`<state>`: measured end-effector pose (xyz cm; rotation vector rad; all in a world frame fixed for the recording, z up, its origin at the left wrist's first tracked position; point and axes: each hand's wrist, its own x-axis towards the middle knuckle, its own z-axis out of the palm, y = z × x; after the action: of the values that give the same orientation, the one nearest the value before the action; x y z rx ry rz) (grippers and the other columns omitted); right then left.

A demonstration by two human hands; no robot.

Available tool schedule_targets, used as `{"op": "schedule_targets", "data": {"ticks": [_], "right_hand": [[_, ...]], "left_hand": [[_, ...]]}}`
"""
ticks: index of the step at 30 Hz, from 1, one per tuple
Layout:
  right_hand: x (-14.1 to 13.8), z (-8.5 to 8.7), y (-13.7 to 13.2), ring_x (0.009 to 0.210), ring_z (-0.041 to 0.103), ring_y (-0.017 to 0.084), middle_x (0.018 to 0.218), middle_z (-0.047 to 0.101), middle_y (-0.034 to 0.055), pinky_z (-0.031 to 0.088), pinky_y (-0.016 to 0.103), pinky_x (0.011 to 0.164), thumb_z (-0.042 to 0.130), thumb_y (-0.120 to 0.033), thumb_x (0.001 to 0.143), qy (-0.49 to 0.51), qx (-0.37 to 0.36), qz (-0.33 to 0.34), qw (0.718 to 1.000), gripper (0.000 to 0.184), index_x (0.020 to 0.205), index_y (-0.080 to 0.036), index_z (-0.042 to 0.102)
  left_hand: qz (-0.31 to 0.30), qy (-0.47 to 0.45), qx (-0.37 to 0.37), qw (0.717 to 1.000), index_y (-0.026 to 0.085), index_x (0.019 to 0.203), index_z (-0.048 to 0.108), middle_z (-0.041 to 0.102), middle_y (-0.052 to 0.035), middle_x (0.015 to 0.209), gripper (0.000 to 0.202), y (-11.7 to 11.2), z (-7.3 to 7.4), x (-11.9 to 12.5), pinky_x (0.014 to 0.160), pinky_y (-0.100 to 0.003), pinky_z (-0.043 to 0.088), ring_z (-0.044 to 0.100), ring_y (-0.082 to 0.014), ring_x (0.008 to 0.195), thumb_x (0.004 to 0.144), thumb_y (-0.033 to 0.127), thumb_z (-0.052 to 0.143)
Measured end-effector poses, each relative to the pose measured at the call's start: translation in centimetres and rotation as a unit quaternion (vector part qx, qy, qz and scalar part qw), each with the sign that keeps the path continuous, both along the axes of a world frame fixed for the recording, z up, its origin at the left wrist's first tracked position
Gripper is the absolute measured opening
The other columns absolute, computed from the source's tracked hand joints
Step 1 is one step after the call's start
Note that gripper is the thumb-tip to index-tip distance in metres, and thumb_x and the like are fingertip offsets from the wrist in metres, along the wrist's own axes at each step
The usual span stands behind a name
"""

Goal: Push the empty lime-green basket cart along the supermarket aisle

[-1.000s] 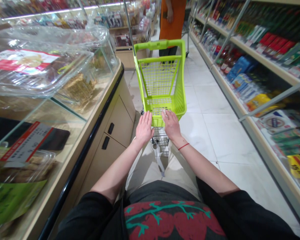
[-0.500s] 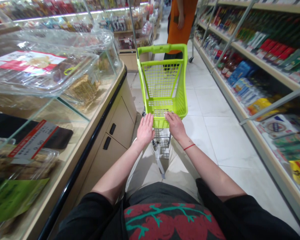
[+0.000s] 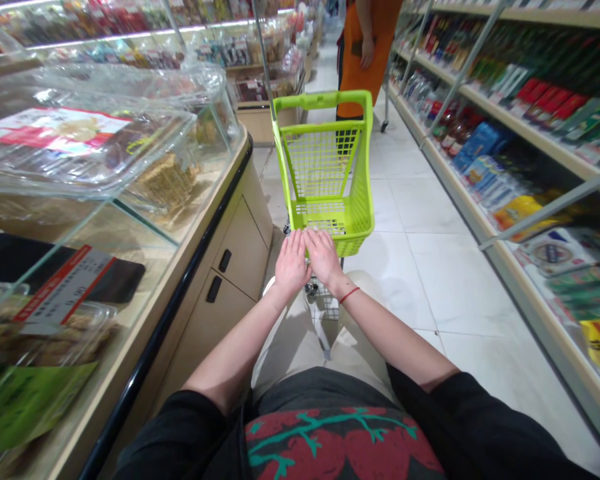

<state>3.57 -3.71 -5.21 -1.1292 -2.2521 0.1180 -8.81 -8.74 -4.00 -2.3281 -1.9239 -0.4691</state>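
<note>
A lime-green shopping cart [image 3: 356, 244] with a grid-like basket stands right in front of me. My left hand [image 3: 292, 262] lies over the left part of its near rim, fingers stretched forward and flat. Beside it, almost touching, my right hand [image 3: 322, 252] rests on the same rim, its fingers also extended. A red cord bracelet [image 3: 349, 295] circles my right wrist. Neither hand is wrapped around anything, and the rim beneath the fingers is mostly covered.
On the left runs a wooden display counter [image 3: 245, 230] with a black bumper rail [image 3: 180, 290] and clear packed food trays [image 3: 80, 143]. Stocked shelves [image 3: 525, 143] line the right. Ahead, a person in an orange apron [image 3: 380, 47] stands in the tiled aisle [image 3: 433, 273].
My right hand has slid left along the rim, from apart to right beside my left hand. The left hand has barely moved. The person ahead has shifted slightly to the right.
</note>
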Motion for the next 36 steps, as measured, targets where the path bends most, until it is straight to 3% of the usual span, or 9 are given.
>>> {"op": "schedule_targets", "data": {"ticks": [4, 9, 13, 16, 22, 25, 30, 36], "right_hand": [[0.8, 0.2, 0.2, 0.141, 0.050, 0.027, 0.152, 0.057, 0.0105, 0.036, 0.054, 0.123, 0.040, -0.013, 0.101, -0.006, 0.014, 0.019, 1.000, 0.049, 0.147, -0.020, 0.055], [7.0, -0.3, 1.3, 0.140, 0.053, 0.027, 0.148, 0.060, 0.0158, 0.041, 0.053, 0.119, 0.037, -0.009, 0.101, 0.006, 0.026, -0.013, 1.000, 0.049, 0.143, -0.016, 0.059], [10.3, -0.6, 1.8, 0.142, 0.052, 0.028, 0.146, 0.062, 0.0175, 0.040, 0.054, 0.121, 0.034, -0.006, 0.100, 0.022, 0.036, -0.068, 0.997, 0.050, 0.142, -0.014, 0.060], [9.5, -0.9, 1.5, 0.144, 0.049, 0.028, 0.147, 0.060, 0.0192, 0.039, 0.054, 0.123, 0.032, -0.002, 0.098, 0.032, 0.032, -0.075, 0.996, 0.053, 0.143, -0.009, 0.058], [3.0, -0.9, 0.6, 0.149, 0.043, 0.026, 0.153, 0.054, 0.0176, 0.034, 0.054, 0.126, 0.038, -0.005, 0.098, 0.032, -0.003, -0.010, 0.999, 0.052, 0.147, -0.011, 0.055], [1.5, -0.7, 0.5, 0.149, 0.043, 0.026, 0.154, 0.054, 0.0149, 0.033, 0.053, 0.127, 0.042, -0.007, 0.098, 0.016, -0.009, 0.022, 1.000, 0.050, 0.146, -0.013, 0.056], [4.8, -0.8, 0.8, 0.146, 0.048, 0.025, 0.153, 0.055, 0.0134, 0.037, 0.052, 0.125, 0.040, -0.003, 0.097, 0.021, 0.020, 0.027, 0.999, 0.053, 0.145, -0.016, 0.058], [10.2, -1.5, 1.3, 0.147, 0.046, 0.027, 0.150, 0.058, 0.0175, 0.038, 0.056, 0.123, 0.039, 0.003, 0.093, 0.056, 0.033, -0.053, 0.996, 0.058, 0.145, -0.014, 0.058]], "left_hand": [[0.007, 0.001, 0.003, 1.000, 0.001, 0.159, 0.022, 0.025, -0.0229, 0.168, 0.083, 0.0, -0.1, -0.4, 0.130, -0.050, 0.017, 0.015, -0.0306, 0.160, 0.086, 0.028, 0.051], [0.008, -0.017, 0.018, 1.000, 0.007, 0.161, 0.016, 0.024, -0.0209, 0.169, 0.088, 0.0, -0.3, -0.7, 0.130, -0.053, 0.019, 0.015, -0.0305, 0.160, 0.084, 0.027, 0.053], [0.013, -0.017, 0.016, 1.000, 0.004, 0.159, 0.021, 0.026, -0.0224, 0.168, 0.086, 0.1, -0.3, -0.3, 0.130, -0.051, 0.020, 0.017, -0.0320, 0.159, 0.085, 0.029, 0.055], [0.024, -0.014, 0.017, 0.999, 0.000, 0.157, 0.024, 0.026, -0.0234, 0.168, 0.084, 0.1, -0.4, 0.0, 0.131, -0.048, 0.020, 0.016, -0.0322, 0.159, 0.085, 0.029, 0.056], [0.028, -0.022, 0.043, 0.998, 0.002, 0.157, 0.020, 0.026, -0.0249, 0.167, 0.089, 0.2, -1.2, 0.1, 0.129, -0.051, 0.023, 0.016, -0.0329, 0.159, 0.082, 0.030, 0.059], [0.033, -0.022, 0.048, 0.998, 0.003, 0.158, 0.017, 0.024, -0.0254, 0.167, 0.089, 0.3, -1.5, -0.3, 0.129, -0.052, 0.021, 0.014, -0.0332, 0.159, 0.083, 0.029, 0.057], [0.037, -0.018, 0.048, 0.998, 0.001, 0.158, 0.017, 0.024, -0.0260, 0.167, 0.088, 0.2, -1.5, -0.5, 0.130, -0.051, 0.021, 0.014, -0.0330, 0.159, 0.084, 0.028, 0.057], [0.031, -0.021, 0.054, 0.998, -0.001, 0.157, 0.021, 0.026, -0.0272, 0.166, 0.086, 0.2, -1.4, 0.1, 0.130, -0.049, 0.022, 0.016, -0.0331, 0.159, 0.084, 0.027, 0.058]]}}
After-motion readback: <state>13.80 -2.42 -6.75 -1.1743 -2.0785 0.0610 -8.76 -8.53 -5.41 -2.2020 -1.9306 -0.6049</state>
